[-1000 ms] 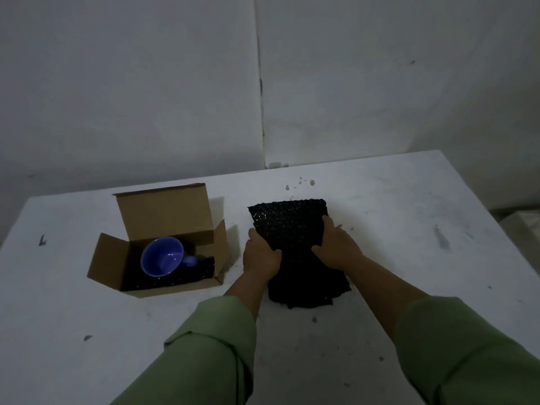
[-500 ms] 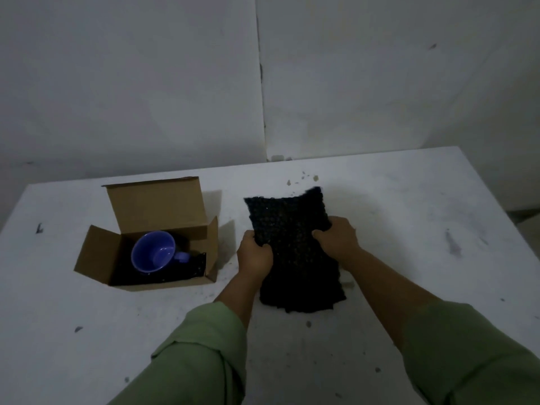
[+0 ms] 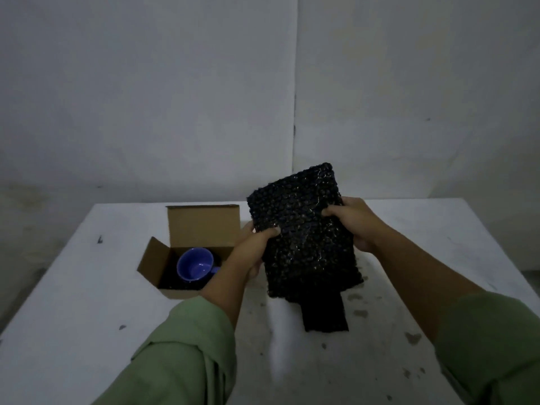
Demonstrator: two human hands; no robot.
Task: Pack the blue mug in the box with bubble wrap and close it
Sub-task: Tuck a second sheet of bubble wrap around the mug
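I've got the folded sheet of black bubble wrap (image 3: 304, 241) up off the white bench (image 3: 87, 302) now, where a second ago it lay flat; left hand (image 3: 254, 252) and right hand (image 3: 350, 223) each grip a side, thumbs curled over the front; the blue ceramic mug (image 3: 195, 265) sits in the open brown cardboard box (image 3: 201, 226) near the bench's far left corner, on dark padding; next, I reckon, this sheet goes over the mug, then the flaps close.

my bubble wrap (image 3: 304, 244) was black, bubble-textured, glinting | my mug (image 3: 195, 264) was blue inside | box (image 3: 201, 226) was plain brown cardboard | my 2 sleeves (image 3: 187, 355) were light green | table (image 3: 73, 287) was white, dark-flecked
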